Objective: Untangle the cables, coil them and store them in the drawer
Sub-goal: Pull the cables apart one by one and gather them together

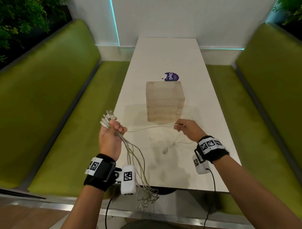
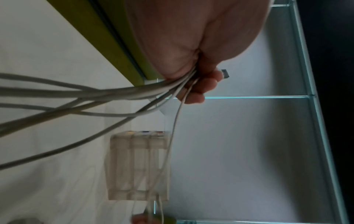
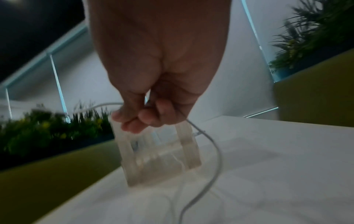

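Head view: my left hand [image 1: 110,139] sits left of centre, fist clenched round a bunch of white cables [image 1: 136,159]. Their plug ends [image 1: 107,119] fan out above the fist, and the tails hang toward the lower middle of the frame, past the near edge of the counter [image 1: 163,55], ending in a loose snarl. My right hand [image 1: 188,129], right of centre, pinches one thin strand [image 1: 150,128] that runs straight across to the left fist. More slack lies in a faint tangle on the counter below that strand. The clear drawer box [image 1: 164,101] stands at frame centre, just beyond both hands, looking closed from here.

Left wrist view: the fingers [image 2: 199,87] curl tight on the bundle [image 2: 118,92] at centre. One metal plug [image 2: 225,73] pokes out past them. The single strand [image 2: 172,130] drops toward the box [image 2: 138,166] at lower centre.

Right wrist view, blurred: thumb and fingers [image 3: 147,119] nip the strand [image 3: 214,151], which curves down the right side of the box [image 3: 159,153].

My read: these cables are light, limp and smooth-jacketed, so they slide and spring rather than hold shape. I would hold near the plugs, which are stiff and give purchase, and draw each strand through lightly closed fingers. Yanking would likely cinch the knots and strain the plug necks.
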Demonstrator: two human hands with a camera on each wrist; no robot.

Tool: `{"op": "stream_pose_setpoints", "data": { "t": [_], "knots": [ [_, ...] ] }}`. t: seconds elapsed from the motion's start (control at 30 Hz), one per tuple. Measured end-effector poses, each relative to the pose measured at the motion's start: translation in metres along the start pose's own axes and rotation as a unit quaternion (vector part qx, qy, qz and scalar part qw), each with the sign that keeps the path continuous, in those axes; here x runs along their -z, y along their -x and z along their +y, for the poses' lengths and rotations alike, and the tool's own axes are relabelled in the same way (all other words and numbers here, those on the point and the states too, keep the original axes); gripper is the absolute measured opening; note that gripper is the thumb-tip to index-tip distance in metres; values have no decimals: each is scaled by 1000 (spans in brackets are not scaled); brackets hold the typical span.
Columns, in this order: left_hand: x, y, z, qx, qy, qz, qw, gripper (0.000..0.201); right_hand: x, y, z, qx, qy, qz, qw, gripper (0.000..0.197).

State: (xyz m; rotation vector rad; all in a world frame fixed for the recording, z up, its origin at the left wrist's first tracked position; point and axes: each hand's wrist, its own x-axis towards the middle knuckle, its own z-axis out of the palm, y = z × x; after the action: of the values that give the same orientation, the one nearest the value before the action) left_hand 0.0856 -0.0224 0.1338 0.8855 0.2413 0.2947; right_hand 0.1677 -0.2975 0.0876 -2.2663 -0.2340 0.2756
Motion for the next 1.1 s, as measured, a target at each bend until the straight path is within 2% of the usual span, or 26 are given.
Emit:
{"op": "stream_pose_setpoints", "data": {
  "t": [0.07,0.13,0.3,0.43,0.57,0.83,0.97,1.1],
  "knots": [
    [5,-2,-2,0,-13,10,1000,19,10,7,-9,17,-65,11,998,11],
    [7,-4,-3,-5,-15,10,1000,20,18,10,-13,29,-59,3,998,11],
    [8,-8,4,-24,10,2,1000,18,25,14,12,-23,102,-51,993,7],
    [8,-9,8,-33,15,12,999,17,16,16,31,-53,224,-73,970,14],
    [24,-14,23,-49,34,42,997,19,26,21,48,-102,163,-36,981,17],
    [28,-13,29,-59,30,49,997,20,33,16,58,-81,114,23,990,19],
    [22,-12,21,-51,7,28,998,18,25,27,30,-55,43,-60,996,8],
    [11,-9,10,-28,-14,1,1000,18,-1,53,-9,1,22,-194,981,18]
  ]
}}
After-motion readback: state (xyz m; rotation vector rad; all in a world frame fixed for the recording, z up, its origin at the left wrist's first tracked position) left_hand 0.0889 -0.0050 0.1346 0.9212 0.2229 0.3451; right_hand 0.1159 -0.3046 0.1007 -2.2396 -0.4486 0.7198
